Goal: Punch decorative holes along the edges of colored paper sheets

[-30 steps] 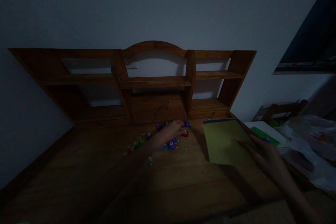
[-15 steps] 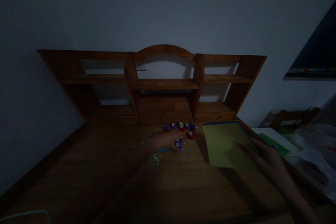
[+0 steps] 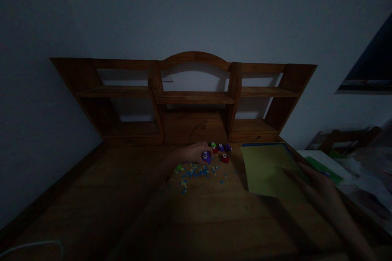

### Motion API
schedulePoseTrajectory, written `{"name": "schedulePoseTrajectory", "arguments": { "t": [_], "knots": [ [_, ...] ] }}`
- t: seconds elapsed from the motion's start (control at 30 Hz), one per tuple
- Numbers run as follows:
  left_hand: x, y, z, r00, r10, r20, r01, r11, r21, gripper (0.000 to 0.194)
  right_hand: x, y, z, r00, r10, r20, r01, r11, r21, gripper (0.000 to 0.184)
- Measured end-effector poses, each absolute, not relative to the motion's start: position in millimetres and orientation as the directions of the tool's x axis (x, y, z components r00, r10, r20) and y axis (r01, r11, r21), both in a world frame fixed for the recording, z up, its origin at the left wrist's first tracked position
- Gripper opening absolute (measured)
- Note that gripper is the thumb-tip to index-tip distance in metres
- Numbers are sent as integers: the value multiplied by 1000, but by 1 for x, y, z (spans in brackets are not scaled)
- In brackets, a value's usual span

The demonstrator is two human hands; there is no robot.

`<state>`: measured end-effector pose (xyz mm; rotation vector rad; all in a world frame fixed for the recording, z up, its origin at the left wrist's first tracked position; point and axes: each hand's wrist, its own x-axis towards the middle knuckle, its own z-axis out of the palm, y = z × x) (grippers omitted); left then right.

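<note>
My left hand (image 3: 194,153) reaches over the back middle of the wooden desk, fingers closed about a small purple toy (image 3: 207,158) with a white googly eye; the grip is partly hidden. Just right of it stand a green toy (image 3: 213,144), a red toy (image 3: 214,150) and more purple toys (image 3: 221,147). A separate red toy (image 3: 225,158) sits nearer me. Small blue and yellow bits (image 3: 196,172) lie scattered below the hand. On the right, my right hand (image 3: 320,189) lies with fingers outstretched over a yellow sheet (image 3: 266,171).
A wooden shelf unit (image 3: 196,98) closes off the desk's back against the wall. Beyond the right edge are a green item (image 3: 324,169) on a white surface, a chair back (image 3: 349,136) and plastic bags (image 3: 372,175). A pale cord (image 3: 36,244) shows at lower left.
My left hand has moved back with the purple toy, uncovering more of the blue and yellow bits. My right hand stays over the yellow sheet. The view has shifted slightly.
</note>
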<state>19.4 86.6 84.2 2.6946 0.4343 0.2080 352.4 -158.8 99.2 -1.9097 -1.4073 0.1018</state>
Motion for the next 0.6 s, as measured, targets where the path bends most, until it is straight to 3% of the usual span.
{"name": "schedulePoseTrajectory", "arguments": {
  "t": [0.13,0.3,0.47,0.6],
  "knots": [
    [-17,125,96,856,511,72,473,-833,286,38,352,-161,101,386,869,309,781,-130,-611,45],
    [-55,156,63,766,642,-38,631,-738,241,28,354,-158,94,378,872,310,791,-131,-597,45],
    [-66,145,43,678,732,67,704,-673,227,47,344,-156,99,360,870,336,792,-94,-604,47],
    [-72,124,56,651,741,163,708,-671,223,45,340,-155,101,374,866,333,785,-103,-611,48]
  ]
}}
